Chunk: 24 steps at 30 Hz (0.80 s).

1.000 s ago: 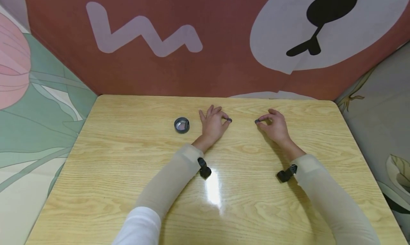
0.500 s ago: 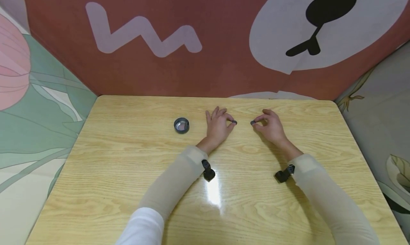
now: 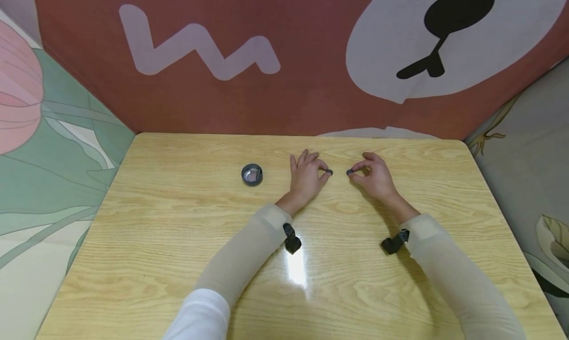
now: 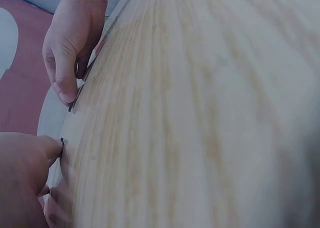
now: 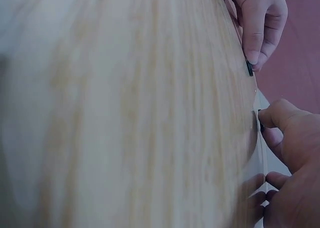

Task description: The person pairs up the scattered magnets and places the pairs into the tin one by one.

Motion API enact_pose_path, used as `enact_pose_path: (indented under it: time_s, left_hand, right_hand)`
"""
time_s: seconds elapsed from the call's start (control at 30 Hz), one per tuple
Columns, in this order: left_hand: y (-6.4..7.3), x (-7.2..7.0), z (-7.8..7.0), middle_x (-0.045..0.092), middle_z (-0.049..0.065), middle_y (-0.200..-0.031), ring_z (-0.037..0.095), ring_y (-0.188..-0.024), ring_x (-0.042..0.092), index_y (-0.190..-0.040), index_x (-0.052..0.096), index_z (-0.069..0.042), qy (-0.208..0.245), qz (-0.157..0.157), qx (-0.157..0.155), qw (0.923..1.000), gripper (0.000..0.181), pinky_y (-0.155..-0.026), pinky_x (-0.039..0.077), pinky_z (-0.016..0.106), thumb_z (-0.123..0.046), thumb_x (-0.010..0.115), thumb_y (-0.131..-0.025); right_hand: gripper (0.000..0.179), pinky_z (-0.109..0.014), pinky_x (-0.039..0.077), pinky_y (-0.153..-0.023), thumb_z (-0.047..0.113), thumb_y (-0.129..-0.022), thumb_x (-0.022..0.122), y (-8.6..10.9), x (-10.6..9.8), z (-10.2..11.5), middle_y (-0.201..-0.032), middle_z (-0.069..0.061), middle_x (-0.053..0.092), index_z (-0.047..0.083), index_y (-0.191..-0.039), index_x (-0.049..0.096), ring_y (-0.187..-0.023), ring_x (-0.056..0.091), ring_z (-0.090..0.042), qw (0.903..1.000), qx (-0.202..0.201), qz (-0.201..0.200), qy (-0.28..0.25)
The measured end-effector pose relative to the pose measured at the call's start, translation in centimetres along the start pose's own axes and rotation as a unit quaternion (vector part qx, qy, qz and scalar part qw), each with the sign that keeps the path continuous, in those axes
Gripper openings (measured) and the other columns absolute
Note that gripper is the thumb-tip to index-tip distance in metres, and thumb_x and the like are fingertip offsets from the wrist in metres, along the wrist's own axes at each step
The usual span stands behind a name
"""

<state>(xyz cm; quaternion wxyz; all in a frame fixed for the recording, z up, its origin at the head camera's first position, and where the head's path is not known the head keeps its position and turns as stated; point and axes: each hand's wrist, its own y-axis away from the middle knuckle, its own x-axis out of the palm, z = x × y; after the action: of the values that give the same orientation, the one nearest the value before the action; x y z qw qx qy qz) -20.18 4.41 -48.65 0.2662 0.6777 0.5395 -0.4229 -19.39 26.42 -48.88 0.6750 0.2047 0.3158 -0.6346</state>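
Between thumb and forefinger, my left hand [image 3: 305,181] pinches a small dark disc-like piece [image 3: 329,172] just at the tabletop, its other fingers spread. Facing it, my right hand [image 3: 376,178] pinches a second small dark piece [image 3: 349,172] the same way. A short gap parts the two pieces. In the left wrist view the right hand's piece [image 4: 70,107] shows as a thin dark edge under the fingertips. The right wrist view shows the left hand's piece [image 5: 249,68] likewise thin and dark. What kind of pieces they are is too small to tell.
Left of the hands stands a small round dark container [image 3: 252,175], open on top, with something shiny inside. The wood-grain table [image 3: 178,241] ends at the back against a reddish-brown patterned wall [image 3: 311,93]. Patterned panels flank both sides.
My left hand has slid right and slightly nearer with its dark piece. My right hand has shifted a little left, so the gap between the pieces has narrowed. The container stays put.
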Motion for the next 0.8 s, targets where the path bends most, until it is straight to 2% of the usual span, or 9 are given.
enact_pose_path:
  time_s: [0.27,0.53,0.8]
  left_hand:
    - [0.03,0.13,-0.08,0.052,0.001,-0.152,0.028,-0.152,0.027,-0.108,0.077,-0.026,-0.001,0.003,0.008,1.0000,0.021,-0.120,0.004,0.065,-0.042,0.070,-0.096]
    - [0.08,0.29,0.07,0.052,-0.001,-0.152,0.028,-0.152,0.027,-0.106,0.077,-0.027,0.001,0.003,0.019,0.9998,0.023,-0.120,0.004,0.066,-0.045,0.071,-0.093]
    - [0.03,0.30,0.15,0.052,-0.001,-0.152,0.028,-0.152,0.026,-0.107,0.077,-0.028,0.004,0.002,0.020,0.9998,0.024,-0.119,0.003,0.067,-0.046,0.070,-0.093]
  right_hand:
    - [0.013,-0.065,0.030,-0.113,0.006,-0.090,0.077,0.08,0.15,0.14,-0.148,-0.032,0.043,-0.006,-0.094,0.073,-0.142,0.034,-0.049,0.9999,0.003,0.008,-0.009]
    - [0.013,-0.065,0.031,-0.112,0.007,-0.090,0.078,0.01,0.28,0.38,-0.147,-0.033,0.044,-0.005,-0.095,0.074,-0.142,0.033,-0.050,0.9992,-0.013,0.030,-0.025]
    - [0.012,-0.065,0.028,-0.114,0.006,-0.089,0.078,-0.39,0.72,0.82,-0.144,-0.033,0.047,-0.004,-0.094,0.074,-0.140,0.036,-0.049,0.9985,-0.038,0.035,-0.014]
